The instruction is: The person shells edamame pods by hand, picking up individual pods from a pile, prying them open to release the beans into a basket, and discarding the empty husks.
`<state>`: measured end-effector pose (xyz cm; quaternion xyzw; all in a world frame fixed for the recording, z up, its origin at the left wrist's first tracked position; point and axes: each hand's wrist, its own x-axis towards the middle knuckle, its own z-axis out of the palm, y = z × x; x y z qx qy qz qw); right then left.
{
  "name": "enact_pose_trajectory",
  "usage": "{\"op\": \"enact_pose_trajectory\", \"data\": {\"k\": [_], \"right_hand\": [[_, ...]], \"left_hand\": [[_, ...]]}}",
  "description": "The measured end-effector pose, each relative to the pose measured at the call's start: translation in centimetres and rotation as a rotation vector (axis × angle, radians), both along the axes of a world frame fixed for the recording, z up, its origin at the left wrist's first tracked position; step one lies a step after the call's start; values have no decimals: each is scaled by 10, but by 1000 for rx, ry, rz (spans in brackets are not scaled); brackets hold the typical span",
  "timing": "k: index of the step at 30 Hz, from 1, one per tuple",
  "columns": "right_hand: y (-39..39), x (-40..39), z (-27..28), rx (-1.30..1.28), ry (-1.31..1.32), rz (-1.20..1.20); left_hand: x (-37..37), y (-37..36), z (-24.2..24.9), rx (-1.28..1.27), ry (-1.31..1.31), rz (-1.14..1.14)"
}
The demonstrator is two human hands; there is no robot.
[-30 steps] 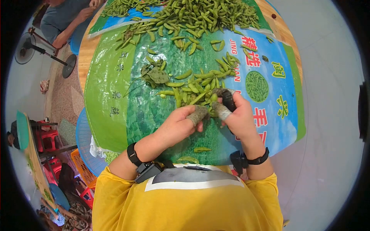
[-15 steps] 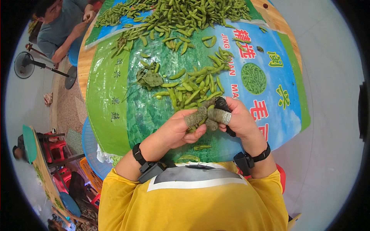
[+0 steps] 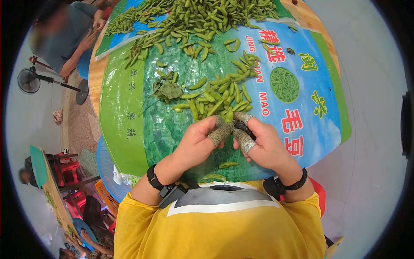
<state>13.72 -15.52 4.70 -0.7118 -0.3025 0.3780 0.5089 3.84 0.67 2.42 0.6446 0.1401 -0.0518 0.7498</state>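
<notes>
My left hand (image 3: pixel 201 139) and my right hand (image 3: pixel 264 144) meet at the near end of a small heap of green soybean pods (image 3: pixel 220 96). Worn greyish covers wrap several of my fingertips, and one right finger has a black cover. Between the pinched fingers of both hands, a green soybean pod (image 3: pixel 229 115) sticks up, its lower end hidden. Left of the small heap is a wilted leaf clump (image 3: pixel 167 89). Two single pods lie closer to my body, one of them a flat pod (image 3: pixel 228 164) just below my hands.
A large pile of pods (image 3: pixel 207 17) covers the table's far end. Printed plastic sacking (image 3: pixel 125 99) lies over the wooden table (image 3: pixel 95 75). A person (image 3: pixel 71 34) sits at the far left near a black fan (image 3: pixel 30 80). At left stand a blue basket (image 3: pixel 105 166) and an orange crate (image 3: pixel 105 196).
My left hand has turned from a curled grip to a pinch with fingertips pointing forward. A pod now shows upright between both hands. The seated person's head has turned.
</notes>
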Motion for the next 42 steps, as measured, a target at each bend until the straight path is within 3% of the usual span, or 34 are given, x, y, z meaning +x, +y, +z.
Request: {"op": "enact_pose_trajectory", "data": {"k": [3,5,6,8,9,11,12,14,17,20,24,26,27,29,33,35,42], "right_hand": [[1,1,1,-49,171,-14],[2,1,-4,5,173,-20],[4,1,-6,5,176,-26],[7,5,-8,60,465,-49],[5,7,-6,65,467,-59],[-1,13,2,172,1003,9],[-2,12,2,178,1006,3],[-5,12,2,187,1014,7],[-3,11,4,125,872,-28],[-9,13,3,180,979,24],[-8,10,-1,166,946,-1],[-5,11,-3,73,789,-20],[-4,11,-3,79,791,-26],[-3,10,-1,25,681,29],[-5,10,2,9,586,15],[-7,10,0,4,554,-5],[-8,-2,-4,75,453,-60]], "left_hand": [[-1,3,-2,66,-15,-10],[-2,7,-4,505,-159,-60],[0,8,-4,504,-158,-67],[3,10,-5,966,-523,-37],[1,10,-1,965,-526,-49],[-1,8,9,-93,7,-82],[-1,9,6,-91,10,-89],[-1,12,-8,-656,75,-110],[-1,9,-19,-873,107,-69],[-3,7,-14,-992,84,-129],[-2,6,-11,-932,123,-118],[1,5,-11,-270,169,-61],[2,5,-13,-266,172,-67],[4,6,-20,131,-255,-108],[3,7,-12,355,-200,-106],[3,2,-12,924,-359,-96],[-1,-5,-7,1203,-501,-84]]}}
